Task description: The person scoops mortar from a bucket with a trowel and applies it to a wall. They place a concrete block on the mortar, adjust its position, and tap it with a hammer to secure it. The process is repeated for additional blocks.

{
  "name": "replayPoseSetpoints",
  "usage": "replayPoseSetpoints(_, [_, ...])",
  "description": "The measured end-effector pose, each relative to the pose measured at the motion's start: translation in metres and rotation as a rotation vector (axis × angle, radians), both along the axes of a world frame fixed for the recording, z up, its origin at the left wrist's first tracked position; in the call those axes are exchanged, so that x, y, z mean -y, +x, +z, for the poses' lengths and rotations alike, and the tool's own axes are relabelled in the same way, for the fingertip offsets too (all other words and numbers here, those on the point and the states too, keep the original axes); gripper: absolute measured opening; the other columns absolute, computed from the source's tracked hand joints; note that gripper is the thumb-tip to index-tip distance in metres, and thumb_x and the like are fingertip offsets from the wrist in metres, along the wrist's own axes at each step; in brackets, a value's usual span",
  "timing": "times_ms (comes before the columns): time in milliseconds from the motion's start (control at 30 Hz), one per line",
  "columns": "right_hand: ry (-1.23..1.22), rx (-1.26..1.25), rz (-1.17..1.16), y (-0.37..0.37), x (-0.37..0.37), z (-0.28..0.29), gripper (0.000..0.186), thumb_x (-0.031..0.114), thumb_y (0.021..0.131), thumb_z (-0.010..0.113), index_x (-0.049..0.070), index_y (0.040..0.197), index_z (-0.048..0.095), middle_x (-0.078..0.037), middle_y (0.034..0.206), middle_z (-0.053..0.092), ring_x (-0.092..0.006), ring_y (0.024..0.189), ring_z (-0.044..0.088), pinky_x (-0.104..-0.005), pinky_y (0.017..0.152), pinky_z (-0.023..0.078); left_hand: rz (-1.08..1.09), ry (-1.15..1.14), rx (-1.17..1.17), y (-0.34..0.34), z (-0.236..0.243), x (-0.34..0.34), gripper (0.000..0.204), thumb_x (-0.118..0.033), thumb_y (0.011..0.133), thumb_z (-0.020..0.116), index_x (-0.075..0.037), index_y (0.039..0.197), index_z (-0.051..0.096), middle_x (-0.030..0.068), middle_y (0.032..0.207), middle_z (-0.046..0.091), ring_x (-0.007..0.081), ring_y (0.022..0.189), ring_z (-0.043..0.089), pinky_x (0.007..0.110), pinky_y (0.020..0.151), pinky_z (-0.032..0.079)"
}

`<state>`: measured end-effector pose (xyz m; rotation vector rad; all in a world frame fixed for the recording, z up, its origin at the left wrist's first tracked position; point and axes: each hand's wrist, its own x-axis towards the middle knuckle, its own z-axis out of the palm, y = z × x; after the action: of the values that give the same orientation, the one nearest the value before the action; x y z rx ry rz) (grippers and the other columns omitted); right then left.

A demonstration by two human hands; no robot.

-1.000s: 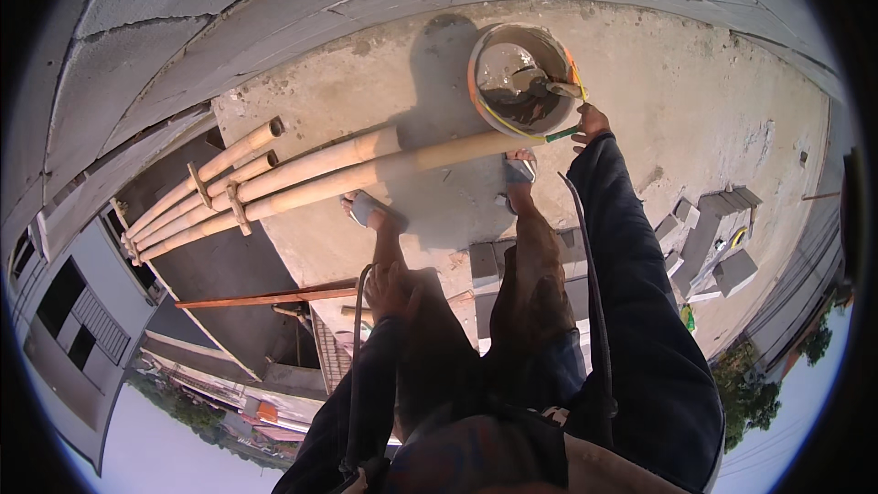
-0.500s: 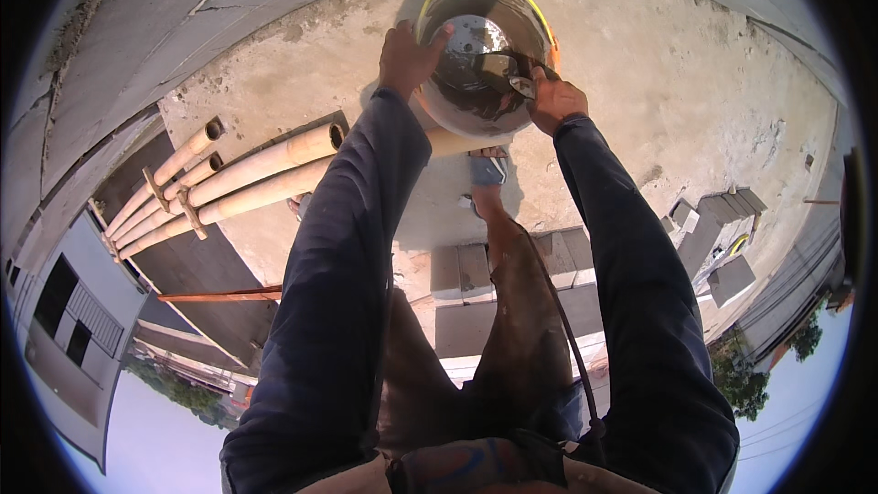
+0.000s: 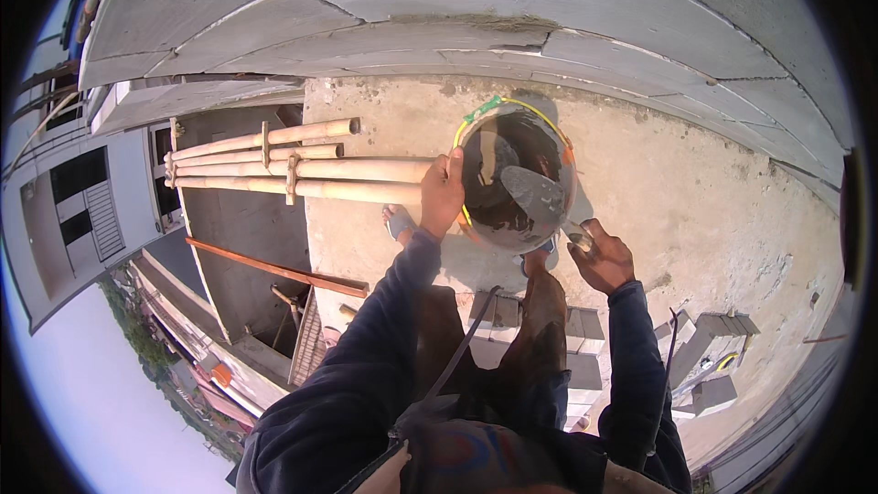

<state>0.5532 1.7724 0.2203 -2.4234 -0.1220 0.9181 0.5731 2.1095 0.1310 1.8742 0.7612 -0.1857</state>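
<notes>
A round bucket (image 3: 508, 236) stands tilted on the concrete floor, with a yellow wire handle and a green grip at its far rim. Dark wet mortar (image 3: 540, 151) lines its inside. My left hand (image 3: 443, 194) is closed on the bucket's left rim. In my right hand (image 3: 604, 259), just off the near right side, is a trowel (image 3: 535, 196). Its grey, mortar-smeared blade lies over the bucket's opening, pointing far left. My right fingers wrap its handle, which is mostly hidden.
A grey block wall (image 3: 457, 46) runs along the far side. Several bamboo poles (image 3: 302, 169), tied with crosspieces, lie to the left beside a floor opening. Grey blocks (image 3: 704, 348) are stacked at the near right, with more by my legs. My feet stand just below the bucket.
The view has shifted, showing more wall. My right hand has drawn back toward me, and the trowel blade has come up from inside the bucket. My left hand stays on the rim.
</notes>
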Motion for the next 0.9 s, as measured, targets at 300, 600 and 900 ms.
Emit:
replayPoseSetpoints(300, [0.397,0.185,0.265,0.097,-0.329,0.101,0.047,0.038,0.101,0.065,0.005,0.134,0.059,-0.026,0.11,0.075,-0.0447,0.105,0.072,-0.0495,0.091,0.056,0.755,-0.357,0.134,-0.169,0.12,-0.204,0.052,-0.048,0.115,0.043,-0.006,0.098,0.068,-0.004,0.077,0.062,0.006,0.065,0.054,0.024,0.059,0.045])
replayPoseSetpoints(600, [0.362,0.478,0.222,0.235,-0.623,0.117,0.062,0.055,0.1,0.065,0.006,0.137,0.064,-0.025,0.125,0.073,-0.0435,0.119,0.068,-0.0472,0.103,0.051,1.236,-0.156,0.12,-0.339,0.085,-0.35,0.054,-0.051,0.114,0.046,-0.007,0.086,0.06,-0.0011,0.075,0.056,0.0114,0.062,0.053,0.029,0.055,0.045])
replayPoseSetpoints(900, [0.396,0.519,0.1,0.224,-0.518,0.143,0.054,0.045,0.102,0.069,-0.002,0.129,0.067,-0.022,0.123,0.074,-0.0363,0.113,0.071,-0.0428,0.098,0.053,1.264,-0.095,0.148,-0.374,0.105,-0.378,0.054,-0.048,0.114,0.046,-0.006,0.085,0.062,-0.0003,0.069,0.058,0.011,0.057,0.054,0.029,0.052,0.044])
